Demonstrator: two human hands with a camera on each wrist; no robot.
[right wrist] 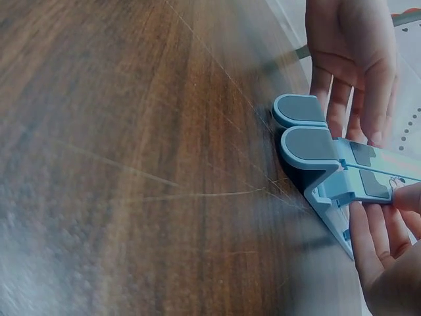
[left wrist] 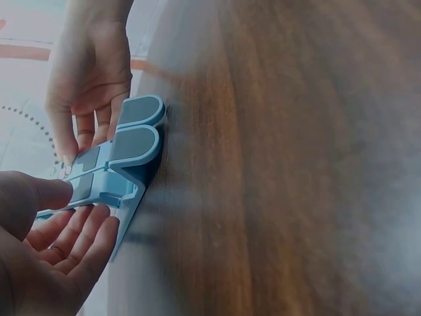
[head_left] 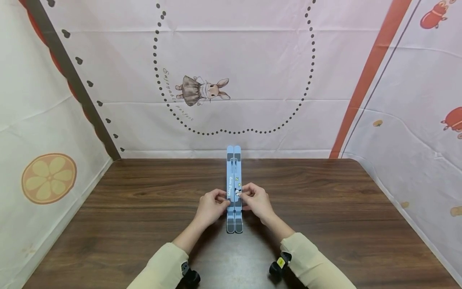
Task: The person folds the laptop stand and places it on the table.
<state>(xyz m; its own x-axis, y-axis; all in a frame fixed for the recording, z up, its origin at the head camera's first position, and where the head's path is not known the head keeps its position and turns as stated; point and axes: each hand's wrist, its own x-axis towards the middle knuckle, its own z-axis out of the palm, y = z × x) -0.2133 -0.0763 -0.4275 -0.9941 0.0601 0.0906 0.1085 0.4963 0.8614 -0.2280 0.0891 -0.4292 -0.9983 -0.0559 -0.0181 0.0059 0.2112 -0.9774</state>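
A light-blue folding laptop stand (head_left: 230, 188) lies on the wooden table, its two arms side by side and pointing away from me. Grey pads, white lettering and a small cartoon print mark its top. My left hand (head_left: 211, 206) grips the left arm, with the thumb on top and the other fingers at its side and underneath, as the left wrist view shows. On the opposite side my right hand (head_left: 258, 202) pinches the right arm the same way. Seen from the right wrist, the stand's near ends (right wrist: 309, 143) bend upward into padded hooks.
A dark wood-grain table (head_left: 144, 224) spreads around both hands. Pale printed cloth (head_left: 252, 80) with a rabbit figure hangs behind its far edge, and more cloth drapes down both sides. Each wrist wears a small black camera near its sleeve cuff.
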